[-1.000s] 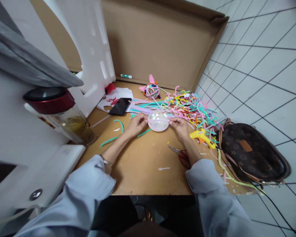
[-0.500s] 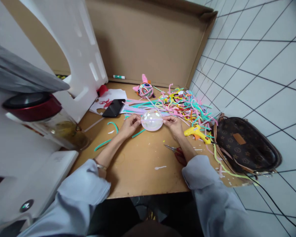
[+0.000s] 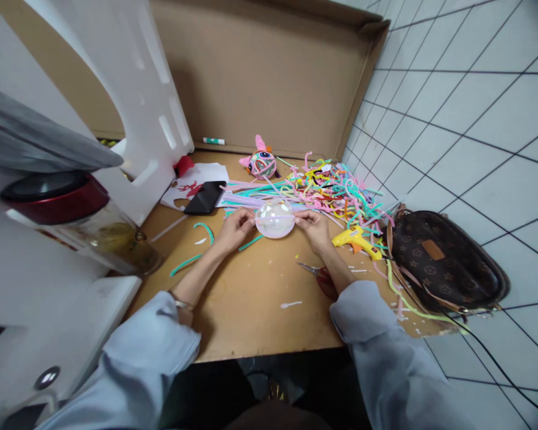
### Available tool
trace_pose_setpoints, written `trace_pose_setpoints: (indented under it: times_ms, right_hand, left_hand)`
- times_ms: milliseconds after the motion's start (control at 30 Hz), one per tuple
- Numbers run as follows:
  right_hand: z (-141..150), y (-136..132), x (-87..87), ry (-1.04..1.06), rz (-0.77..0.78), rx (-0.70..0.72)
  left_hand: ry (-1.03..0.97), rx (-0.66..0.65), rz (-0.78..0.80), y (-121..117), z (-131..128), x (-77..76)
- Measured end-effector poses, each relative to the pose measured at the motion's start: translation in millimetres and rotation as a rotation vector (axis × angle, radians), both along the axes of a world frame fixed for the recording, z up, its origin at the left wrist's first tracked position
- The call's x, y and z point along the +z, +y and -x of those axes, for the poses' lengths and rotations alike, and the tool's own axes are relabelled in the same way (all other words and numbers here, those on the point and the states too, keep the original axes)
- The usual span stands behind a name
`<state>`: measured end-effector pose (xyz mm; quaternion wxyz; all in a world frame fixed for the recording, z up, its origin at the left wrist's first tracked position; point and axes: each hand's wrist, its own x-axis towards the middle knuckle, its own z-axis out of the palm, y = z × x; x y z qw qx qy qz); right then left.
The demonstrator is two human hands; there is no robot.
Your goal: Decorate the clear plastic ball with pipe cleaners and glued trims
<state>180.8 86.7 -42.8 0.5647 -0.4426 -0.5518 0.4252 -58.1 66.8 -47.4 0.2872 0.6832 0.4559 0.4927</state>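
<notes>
A clear, shiny ball [image 3: 275,227] sits between my two hands over the middle of the table. A pale pink-lilac pipe cleaner [image 3: 274,220] runs across its front. My left hand [image 3: 237,228] pinches one end of this strip at the ball's left side, fingers closed. On the right, my right hand [image 3: 314,227] pinches the other end between thumb and fingers. Whether the fingertips also press on the ball, I cannot tell. Red-handled scissors [image 3: 316,272] lie partly hidden beside my right wrist. A yellow glue gun [image 3: 357,242] rests to the right of that hand.
Behind the ball lies a heap of coloured pipe cleaners [image 3: 341,191], with a pink decorated ball with ears [image 3: 262,163]. A black phone [image 3: 205,197] lies on paper at the left, near a glass bottle [image 3: 112,233]. A brown handbag [image 3: 448,263] stands at the right edge.
The camera view has turned, so the scene sits further left and then barely moves. Both hands keep their pinch on the pipe cleaner across the ball.
</notes>
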Motion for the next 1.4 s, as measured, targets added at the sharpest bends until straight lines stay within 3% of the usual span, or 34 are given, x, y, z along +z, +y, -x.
trace_pose_setpoints:
  times_ms: [433, 800, 1167, 1400]
  right_hand:
    - [-3, 0, 4.8, -0.143, -0.073, 0.031]
    - [1, -3, 0.2, -0.259, -0.179, -0.048]
    - [0, -11, 12.9, -0.401, -0.305, -0.012]
    - [0, -11, 13.8, -0.423, -0.309, -0.021]
  left_hand:
    - [0.006, 0.011, -0.010, -1, -2, 1.3]
    - [0.002, -0.006, -0.018, -2, -3, 2.4]
    - [0.028, 0.023, -0.003, -1, -3, 0.8]
    - [0.032, 0.018, -0.005, 0, -2, -0.6]
